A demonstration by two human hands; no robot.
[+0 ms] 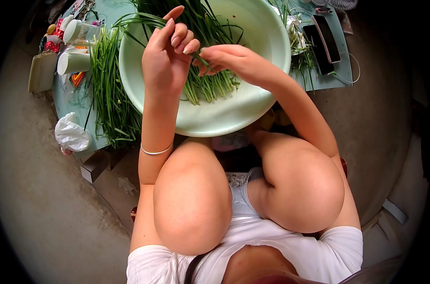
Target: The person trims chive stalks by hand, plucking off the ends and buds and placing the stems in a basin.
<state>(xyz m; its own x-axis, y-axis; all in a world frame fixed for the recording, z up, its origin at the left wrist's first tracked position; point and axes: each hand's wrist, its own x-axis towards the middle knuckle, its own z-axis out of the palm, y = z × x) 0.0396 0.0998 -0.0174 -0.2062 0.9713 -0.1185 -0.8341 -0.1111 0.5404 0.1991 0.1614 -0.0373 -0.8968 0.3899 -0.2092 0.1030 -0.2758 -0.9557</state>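
Note:
Over a pale green basin, my left hand has its fingers curled around a few long green stalks, whose leaves trail off to the left. The fingertips of my right hand pinch the lower ends of these stalks, close to the left fingertips. Beneath both hands a bunch of green stalks lies in the basin with its pale ends toward me. A large pile of similar stalks rests on the table just left of the basin.
On the table at the left are two pale cups, a crumpled white bag and a beige box. Two phones with a white cable and more stalks lie right of the basin.

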